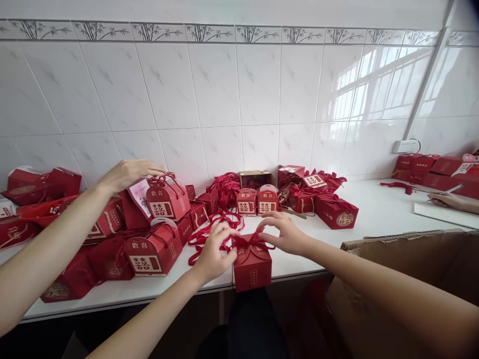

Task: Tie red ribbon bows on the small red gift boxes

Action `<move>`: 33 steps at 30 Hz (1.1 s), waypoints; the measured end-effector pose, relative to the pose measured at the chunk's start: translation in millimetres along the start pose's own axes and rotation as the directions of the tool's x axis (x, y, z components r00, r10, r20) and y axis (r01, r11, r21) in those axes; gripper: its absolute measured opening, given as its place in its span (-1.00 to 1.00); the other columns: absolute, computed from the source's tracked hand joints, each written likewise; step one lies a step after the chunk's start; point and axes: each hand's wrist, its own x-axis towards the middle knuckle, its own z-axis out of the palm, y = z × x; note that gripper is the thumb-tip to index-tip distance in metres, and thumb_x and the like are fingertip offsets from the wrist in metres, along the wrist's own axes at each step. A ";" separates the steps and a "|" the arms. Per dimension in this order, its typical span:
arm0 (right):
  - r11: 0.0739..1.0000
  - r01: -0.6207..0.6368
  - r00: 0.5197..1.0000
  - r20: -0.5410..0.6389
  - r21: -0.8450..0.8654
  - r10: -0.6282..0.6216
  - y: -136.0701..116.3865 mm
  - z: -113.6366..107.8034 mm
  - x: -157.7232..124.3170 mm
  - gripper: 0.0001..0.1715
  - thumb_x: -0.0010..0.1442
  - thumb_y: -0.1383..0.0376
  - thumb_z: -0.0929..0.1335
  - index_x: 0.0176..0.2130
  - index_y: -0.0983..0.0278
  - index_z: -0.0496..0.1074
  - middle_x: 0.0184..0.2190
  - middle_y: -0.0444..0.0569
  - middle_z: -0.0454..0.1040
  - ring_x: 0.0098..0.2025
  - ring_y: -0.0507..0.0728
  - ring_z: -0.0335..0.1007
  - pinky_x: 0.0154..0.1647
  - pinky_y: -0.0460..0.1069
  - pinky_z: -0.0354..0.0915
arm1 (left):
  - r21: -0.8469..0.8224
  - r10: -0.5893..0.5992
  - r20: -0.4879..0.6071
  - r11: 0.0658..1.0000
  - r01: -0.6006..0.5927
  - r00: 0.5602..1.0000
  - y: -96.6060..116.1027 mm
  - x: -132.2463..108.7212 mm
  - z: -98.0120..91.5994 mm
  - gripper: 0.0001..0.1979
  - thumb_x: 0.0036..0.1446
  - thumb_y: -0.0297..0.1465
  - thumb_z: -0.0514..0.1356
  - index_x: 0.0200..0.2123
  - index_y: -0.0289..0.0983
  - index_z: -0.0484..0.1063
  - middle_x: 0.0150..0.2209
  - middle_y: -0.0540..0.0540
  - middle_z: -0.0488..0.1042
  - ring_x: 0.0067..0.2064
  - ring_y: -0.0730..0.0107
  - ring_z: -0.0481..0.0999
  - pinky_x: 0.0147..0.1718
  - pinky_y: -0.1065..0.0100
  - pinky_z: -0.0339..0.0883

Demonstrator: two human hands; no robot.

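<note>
A small red gift box (253, 271) with petal-like top flaps stands at the front edge of the white table. Across its top runs a red ribbon (251, 240), tied in a bow. My left hand (216, 253) is at the left of the box, fingers closed on the ribbon's left side. From the right, my right hand (286, 233) pinches the ribbon's other side between thumb and fingers. The fingertips partly cover the bow. Loose red ribbon (198, 242) lies in curls on the table behind my left hand.
Another person's hand (136, 172) reaches over a red house-shaped box (167, 199) among stacked boxes at left. More boxes (337, 212) and a ribbon heap (226, 189) lie behind. At right are a cardboard carton (396, 244) and another person's hand (451, 200) holding a pen.
</note>
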 end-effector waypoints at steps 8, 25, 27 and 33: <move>0.954 0.153 0.988 0.055 -0.258 -0.143 -14.9 22.2 8.6 -0.85 0.10 0.27 0.36 -0.31 0.12 0.55 0.02 0.00 0.35 0.11 0.27 0.12 0.09 0.25 -0.01 | 0.059 0.004 -0.037 0.998 -0.002 0.999 12.2 -4.3 8.9 -0.84 0.17 -0.36 0.09 -0.39 -0.25 0.43 -0.40 -0.03 0.35 -0.37 0.43 0.36 -0.34 0.38 0.28; 0.977 0.114 0.994 0.021 -0.179 -0.112 -5.2 36.7 6.9 -0.88 0.05 0.23 0.37 -0.37 0.14 0.53 -0.10 -0.02 0.42 0.01 0.24 0.19 -0.02 0.21 0.05 | -0.077 -0.096 0.056 0.992 0.100 0.994 13.1 -26.4 16.8 -0.85 0.20 -0.39 -0.01 -0.45 -0.21 0.16 -0.15 -0.12 0.43 0.02 0.29 0.38 -0.04 0.27 0.26; 0.978 0.116 0.993 0.016 -0.175 -0.115 -4.9 38.4 7.1 -0.89 0.04 0.24 0.37 -0.37 0.14 0.53 -0.11 -0.03 0.42 0.01 0.24 0.19 -0.01 0.21 0.06 | -0.111 -0.110 0.063 0.987 0.117 0.992 10.9 -26.9 15.3 -0.83 0.20 -0.37 -0.01 -0.47 -0.21 0.15 -0.12 -0.13 0.44 0.05 0.27 0.36 -0.02 0.26 0.26; 0.994 0.106 0.989 0.106 -0.028 -0.102 -1.8 24.4 4.0 -0.65 0.05 0.12 0.39 -0.14 0.16 0.47 -0.04 0.02 0.36 0.06 0.25 0.19 0.07 0.19 0.10 | -0.257 -0.203 -0.023 0.948 0.190 0.979 7.9 -37.4 17.4 -0.88 0.21 -0.30 0.00 -0.30 -0.22 0.22 0.08 -0.19 0.31 0.10 0.24 0.32 -0.01 0.23 0.30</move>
